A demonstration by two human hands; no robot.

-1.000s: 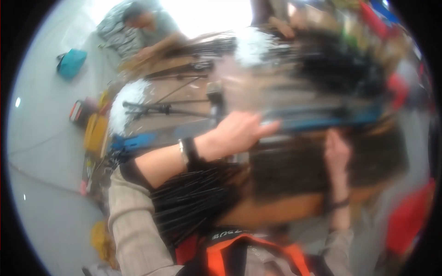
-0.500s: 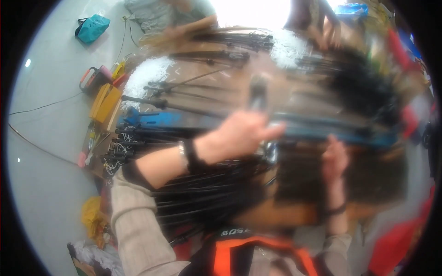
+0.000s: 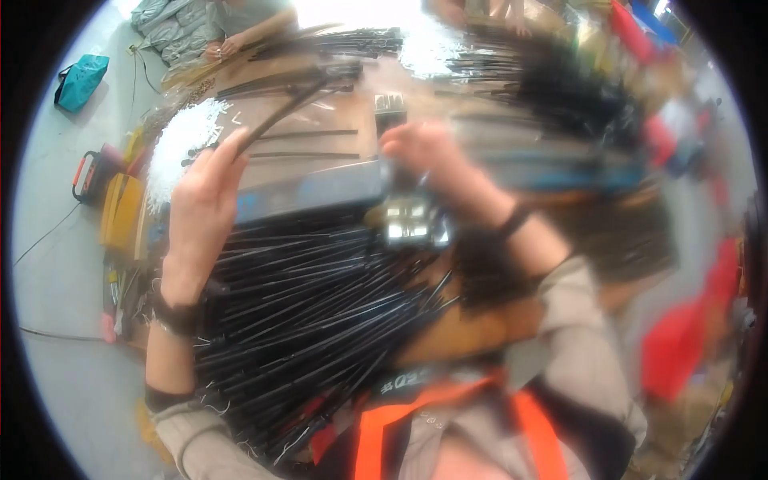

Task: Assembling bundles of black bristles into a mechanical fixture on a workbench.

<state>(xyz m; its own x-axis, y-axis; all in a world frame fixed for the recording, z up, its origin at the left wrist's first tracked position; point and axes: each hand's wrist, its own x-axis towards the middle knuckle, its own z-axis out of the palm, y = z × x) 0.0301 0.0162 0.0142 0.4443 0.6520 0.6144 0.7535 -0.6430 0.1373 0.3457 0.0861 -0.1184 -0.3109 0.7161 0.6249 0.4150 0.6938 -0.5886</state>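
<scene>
My left hand (image 3: 210,188) is closed around a thin dark rod (image 3: 284,112), which slants up and away to the right over the table. Its far end lies among other dark rods. My right hand (image 3: 428,152), blurred, has its fingers curled together just above the middle of a long blue-and-grey rail (image 3: 336,188). What those fingers hold, if anything, cannot be made out. A shiny metal block (image 3: 406,222) sits right below that hand, and a dark fixture with a bright top (image 3: 390,108) stands just beyond it.
Many black rods (image 3: 304,304) lie in a heap on the near left. White small pieces are piled at the left (image 3: 188,140) and at the back (image 3: 428,48). Dark bundles (image 3: 576,96) lie far right. Other people's hands (image 3: 232,44) work across the table. A yellow box (image 3: 122,210) stands left.
My left hand has moved from the middle to the left and now holds a dark rod. My right hand has moved left and away from me to the middle of the rail. The view has shifted.
</scene>
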